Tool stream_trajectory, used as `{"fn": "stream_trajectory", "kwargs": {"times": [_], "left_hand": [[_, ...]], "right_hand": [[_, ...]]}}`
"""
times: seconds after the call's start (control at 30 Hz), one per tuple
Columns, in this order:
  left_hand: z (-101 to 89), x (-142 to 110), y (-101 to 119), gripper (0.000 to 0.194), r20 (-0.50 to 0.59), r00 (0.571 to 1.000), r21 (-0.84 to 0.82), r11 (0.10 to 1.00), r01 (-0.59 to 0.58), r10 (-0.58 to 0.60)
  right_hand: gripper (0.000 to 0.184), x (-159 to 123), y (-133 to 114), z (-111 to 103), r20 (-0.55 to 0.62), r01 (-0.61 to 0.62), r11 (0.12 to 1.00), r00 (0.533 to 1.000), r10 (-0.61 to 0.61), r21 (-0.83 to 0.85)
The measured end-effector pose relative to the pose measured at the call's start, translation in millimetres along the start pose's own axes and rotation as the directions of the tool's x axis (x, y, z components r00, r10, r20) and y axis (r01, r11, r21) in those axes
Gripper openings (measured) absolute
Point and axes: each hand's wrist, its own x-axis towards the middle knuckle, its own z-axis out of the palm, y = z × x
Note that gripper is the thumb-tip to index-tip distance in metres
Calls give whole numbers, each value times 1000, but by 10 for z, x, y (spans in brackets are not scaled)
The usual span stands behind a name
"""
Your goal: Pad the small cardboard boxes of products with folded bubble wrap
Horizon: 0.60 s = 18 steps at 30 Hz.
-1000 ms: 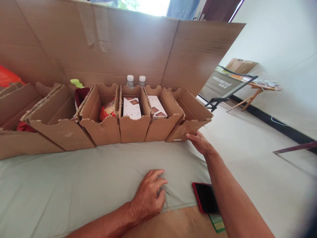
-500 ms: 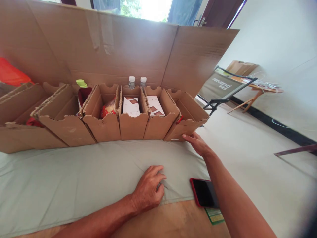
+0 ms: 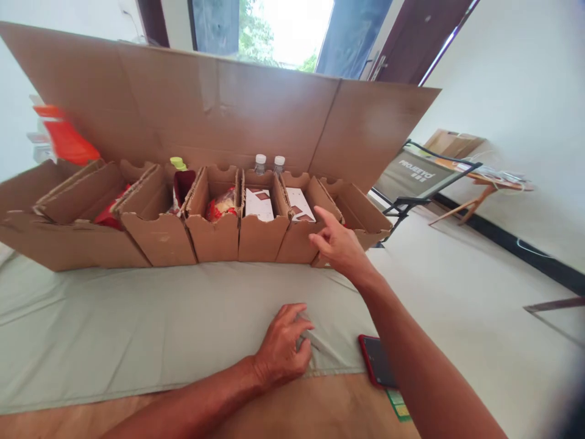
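Note:
My right hand (image 3: 339, 244) is raised in front of the right-hand cardboard bins, index finger extended toward a white box (image 3: 299, 203) with brown diamond marks. Its fingers are apart and hold nothing; whether it touches the bin (image 3: 292, 242) I cannot tell. Low over the grey-green cloth (image 3: 183, 317), my left hand (image 3: 286, 341) rests with its fingers loosely curled and apart, empty. A similar white box (image 3: 259, 205) stands in the neighbouring bin. Farther left, one bin holds a red and clear packet (image 3: 222, 204), another a dark red item (image 3: 183, 186).
Behind the bins stands a tall cardboard panel (image 3: 265, 103). Two white-capped bottles (image 3: 260, 163) show behind the bins. A red-cased phone (image 3: 378, 363) lies partly under my right forearm. A folding chair (image 3: 411, 177) and a wooden table (image 3: 484, 177) stand at the right; an orange object (image 3: 68, 140) is at the left.
My right hand has left the rightmost bin's lower front corner and moved up and left, finger extended. My left hand stays on the cloth. The view has shifted slightly upward and left.

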Motion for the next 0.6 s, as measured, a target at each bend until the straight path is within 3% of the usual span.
{"fn": "stream_trajectory", "kwargs": {"times": [0.13,0.27,0.43,0.53,0.6], "left_hand": [[-157,-214,75,35,-19,999,17,1000,-27,27],[-380,-425,181,33,-27,999,27,999,-22,23],[-675,-517,235,33,-56,998,33,999,14,-12],[-834,-459,233,43,-127,990,11,998,56,-54],[-923,-341,231,53,-162,981,-29,995,98,-102]], "right_hand": [[25,180,-92,161,-23,-25,991,999,23,-128],[20,-52,-82,177,-68,-11,989,998,1,-145],[21,-903,-110,-17,-120,62,993,990,-74,-102],[20,-1626,-24,-123,-206,246,959,940,-271,-139],[25,-2132,71,-115,-256,300,939,907,-336,-167]]}}
